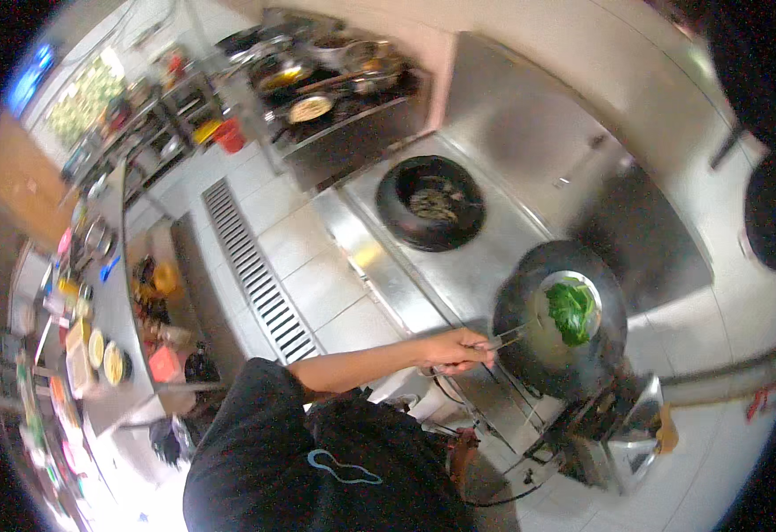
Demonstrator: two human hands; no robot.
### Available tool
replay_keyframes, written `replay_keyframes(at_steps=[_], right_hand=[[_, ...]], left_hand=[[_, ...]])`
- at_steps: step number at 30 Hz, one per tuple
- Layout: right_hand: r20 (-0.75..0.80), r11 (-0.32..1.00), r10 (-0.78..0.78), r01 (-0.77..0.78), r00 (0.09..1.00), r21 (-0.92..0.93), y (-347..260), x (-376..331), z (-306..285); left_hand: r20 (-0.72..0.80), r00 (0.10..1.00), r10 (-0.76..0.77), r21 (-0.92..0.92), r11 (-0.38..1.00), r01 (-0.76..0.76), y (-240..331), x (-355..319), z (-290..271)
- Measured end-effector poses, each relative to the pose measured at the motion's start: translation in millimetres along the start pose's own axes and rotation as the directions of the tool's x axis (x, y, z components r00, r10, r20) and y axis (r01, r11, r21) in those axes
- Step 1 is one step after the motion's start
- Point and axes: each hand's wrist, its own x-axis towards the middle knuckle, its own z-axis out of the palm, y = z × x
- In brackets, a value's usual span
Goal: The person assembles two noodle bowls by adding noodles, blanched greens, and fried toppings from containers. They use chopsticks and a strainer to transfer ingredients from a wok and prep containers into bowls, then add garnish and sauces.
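I record my left grip (463,350), extended from a black sleeve (250,417), closed around a thin metal handle (508,338). The handle crosses the near rim of a large dark wok (534,377) and points toward the leafy greens (571,312). These greens sit inside the wok, heaped within a pale round rim (574,276); I cannot confirm that handle and rim are 1 piece. My right grip is out of view, so I cannot tell its state. A 2nd dark wok (397,191) stands on the steel stove top (463,279), farther off, with food remains or cooked pieces (435,200) in its base, type not determinable. A steel back panel (530,106) rises behind both woks. To the left, a slotted grate (255,270) runs along the tiled floor (321,288), and beyond it a long desk (128,324) carries 2 pale round containers (115,363) side by side. A red bucket (228,136) stands near the far range (361,146).
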Motion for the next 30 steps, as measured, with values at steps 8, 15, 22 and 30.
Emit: replay_keyframes(at_steps=[8,15,22,30], right_hand=[[0.340,0.948,-0.025,0.130,0.940,-0.289,-58.5,56.8,107.0],[0.577,0.900,0.050,0.214,0.815,-0.380,-121.5,125.8,210.2],[0.739,0.836,0.147,0.317,0.657,-0.448,-169.4,39.5,424.0],[0.772,0.849,0.261,0.243,0.579,-0.469,-172.0,37.4,593.7]], left_hand=[[-0.404,0.913,0.060,-0.089,0.991,-0.104,-61.1,-259.8,-50.5],[-0.764,0.632,0.130,-0.134,0.926,-0.353,-129.0,-390.1,-86.8],[-0.974,0.196,-0.113,-0.186,0.895,-0.406,-214.8,-424.1,-192.7],[-0.975,0.218,0.036,-0.114,0.763,-0.636,-159.2,-525.1,-213.5]])
